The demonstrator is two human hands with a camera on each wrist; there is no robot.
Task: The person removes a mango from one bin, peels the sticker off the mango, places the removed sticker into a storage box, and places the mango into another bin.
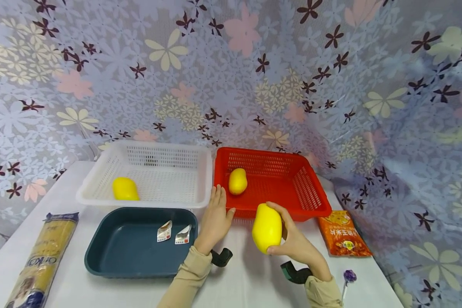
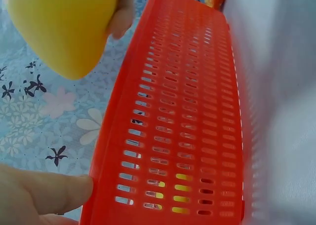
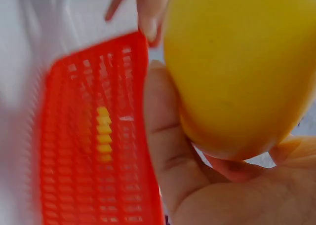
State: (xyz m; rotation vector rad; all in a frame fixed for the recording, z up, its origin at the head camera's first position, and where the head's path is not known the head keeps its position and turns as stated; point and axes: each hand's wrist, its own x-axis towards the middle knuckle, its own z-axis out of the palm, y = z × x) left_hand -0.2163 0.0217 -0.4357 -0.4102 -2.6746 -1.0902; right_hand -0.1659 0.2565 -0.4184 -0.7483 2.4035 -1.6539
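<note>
My right hand (image 1: pixel 292 237) grips a yellow mango (image 1: pixel 267 228) in front of the red basket (image 1: pixel 308 211), its thumb and fingers around the sides. In the right wrist view the mango (image 3: pixel 242 67) fills the upper right, held against the palm. My left hand (image 1: pixel 214 220) rests at the red basket's near left corner with straight fingers, its thumb (image 2: pixel 64 189) right at the rim in the left wrist view. A second mango (image 1: pixel 238 181) lies inside the red basket on the left. Another yellow fruit (image 1: pixel 125 188) lies in the white basket (image 1: pixel 85 194).
In front of the white basket stands a dark blue tray (image 1: pixel 94 261) with two small foil-like packets (image 1: pixel 164 231) in it. A long pasta packet (image 1: pixel 44 261) lies at far left. On the right are an orange snack bag (image 1: pixel 344 234) and a purple lollipop (image 1: pixel 349 276).
</note>
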